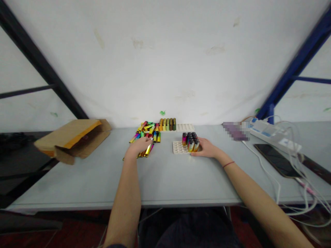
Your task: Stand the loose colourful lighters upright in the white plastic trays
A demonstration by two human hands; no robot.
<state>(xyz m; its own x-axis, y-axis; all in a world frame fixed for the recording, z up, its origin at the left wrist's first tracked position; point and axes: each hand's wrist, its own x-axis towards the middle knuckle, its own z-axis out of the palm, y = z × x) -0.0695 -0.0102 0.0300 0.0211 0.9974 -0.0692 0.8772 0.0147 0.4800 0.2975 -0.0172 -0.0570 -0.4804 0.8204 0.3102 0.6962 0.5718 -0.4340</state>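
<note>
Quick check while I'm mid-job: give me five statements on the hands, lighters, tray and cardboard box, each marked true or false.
1. The right hand is at the right end of the near white tray. True.
2. The left hand is inside the cardboard box. False: it is at the loose lighters.
3. Rows of lighters stand upright near the wall. True.
4. The near white tray is full. False: bare holes show on its left.
5. The cardboard box is open. True.
</note>
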